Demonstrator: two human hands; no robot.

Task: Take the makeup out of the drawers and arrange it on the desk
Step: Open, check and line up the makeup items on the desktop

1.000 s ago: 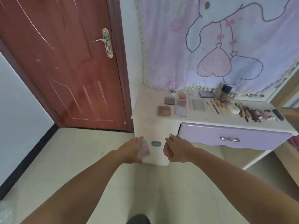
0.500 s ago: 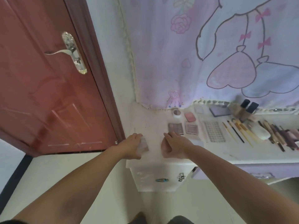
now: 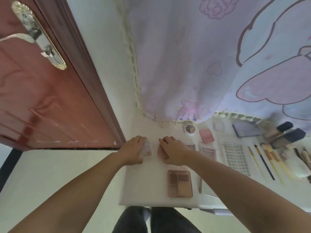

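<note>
Both my hands have moved further onto the white desk top than half a second ago; my left hand grips a small pale translucent makeup case; my right hand lies curled, its grasp unclear; no writing is legible; red-brown wooden door at left.

Red wood door w/ brass handle, cartoon curtain

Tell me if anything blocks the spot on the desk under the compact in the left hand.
Nothing visible does. The left hand holds the small compact over bare white desk; the nearest palette lies apart, nearer the front edge.
</note>
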